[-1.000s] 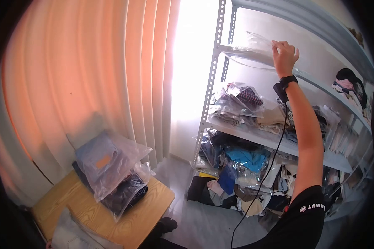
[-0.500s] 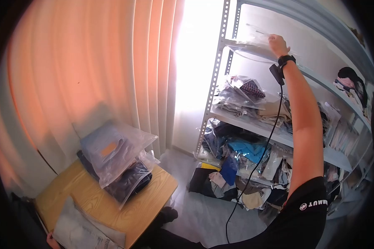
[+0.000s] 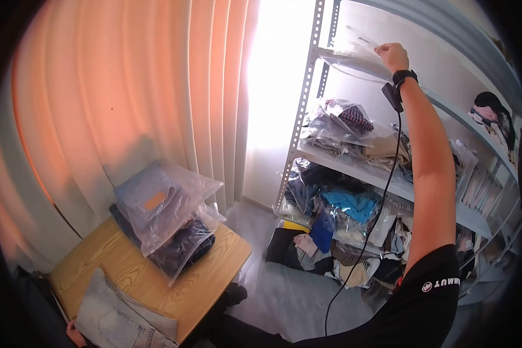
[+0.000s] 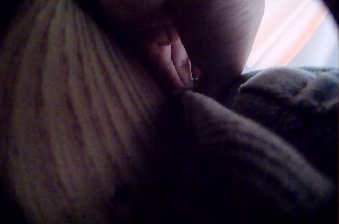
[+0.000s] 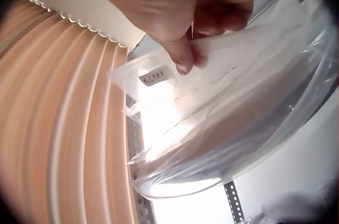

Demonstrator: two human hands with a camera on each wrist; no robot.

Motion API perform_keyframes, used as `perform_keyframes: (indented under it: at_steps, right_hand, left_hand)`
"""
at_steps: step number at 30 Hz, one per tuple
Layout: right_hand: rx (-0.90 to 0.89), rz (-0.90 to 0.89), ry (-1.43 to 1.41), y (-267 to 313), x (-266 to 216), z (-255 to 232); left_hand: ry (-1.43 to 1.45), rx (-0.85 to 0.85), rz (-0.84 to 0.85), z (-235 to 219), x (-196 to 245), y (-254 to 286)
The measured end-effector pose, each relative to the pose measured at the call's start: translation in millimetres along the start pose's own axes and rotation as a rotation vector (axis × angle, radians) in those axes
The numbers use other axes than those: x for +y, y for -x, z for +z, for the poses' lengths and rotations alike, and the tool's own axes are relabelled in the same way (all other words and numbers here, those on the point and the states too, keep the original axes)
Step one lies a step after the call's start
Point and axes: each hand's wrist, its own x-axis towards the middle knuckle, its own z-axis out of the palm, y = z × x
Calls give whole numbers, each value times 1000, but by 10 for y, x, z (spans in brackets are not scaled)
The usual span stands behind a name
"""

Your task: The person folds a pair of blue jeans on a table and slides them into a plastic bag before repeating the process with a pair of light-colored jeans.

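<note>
My right hand (image 3: 394, 57), raised to the upper shelf, pinches the edge of a clear plastic bag (image 5: 228, 97) between thumb and fingers. A small grey label (image 5: 154, 76) with dark characters shows on the bag beside my thumb. Folded grey jeans (image 3: 113, 316) lie on the near part of the wooden table. At their left edge, low in the head view, is my left hand (image 3: 75, 333), mostly cut off. The left wrist view is dark; there the thumb and fingers of that hand (image 4: 217, 12) close on the grey cloth.
Bagged folded clothes (image 3: 162, 209) are stacked at the back of the table (image 3: 232, 252). The metal shelving (image 3: 307, 87) carries bagged clothes on its lower levels. A black cable (image 3: 362, 255) hangs from my right wrist. Pleated curtains (image 3: 127, 87) hang behind the table.
My right hand has come onto the bag's edge, its fingers now drawn in. The view has shifted, bringing more of the jeans and my left hand into sight.
</note>
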Motion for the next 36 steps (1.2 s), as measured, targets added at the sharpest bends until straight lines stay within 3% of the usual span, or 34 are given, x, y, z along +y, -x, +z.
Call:
perform_keyframes:
  at_steps: [5,8,11,14,17,20,23,26,29,32,36]
  right_hand:
    - [102,72,17,77,-42,-105]
    - [-73,238,-205,-20,39,-100]
    - [-77,478,-841,-243,230,145]
    - [-38,500,-773,-291,229,141]
    - [154,176,-59,-106,112,-102]
    - [170,171,-46,-27,37,-207]
    - [297,210,28,-51,52,-228]
    - [381,356,-106,-82,68,-303]
    - [302,445,-481,-43,57,-464]
    - [384,514,-760,-29,13,-466]
    - [578,314,-1189,-18,-23,-513]
  left_hand:
    - [-5,2,-4,-19,-11,-7]
    - [-11,4,-8,-23,-12,-20]
    - [-13,6,-10,-33,-5,-17]
    - [-16,6,-8,-57,-15,-18]
    - [-20,4,-7,-70,-32,-10]
    - [-19,7,-11,-79,-45,-5]
    - [-20,4,-13,-71,-49,-7]
    - [-16,4,-15,-75,-59,-13]
    - [-11,2,-13,-74,-79,-16]
    - [-10,-1,-14,-55,-100,-11]
    - [-12,0,-12,-74,-129,-4]
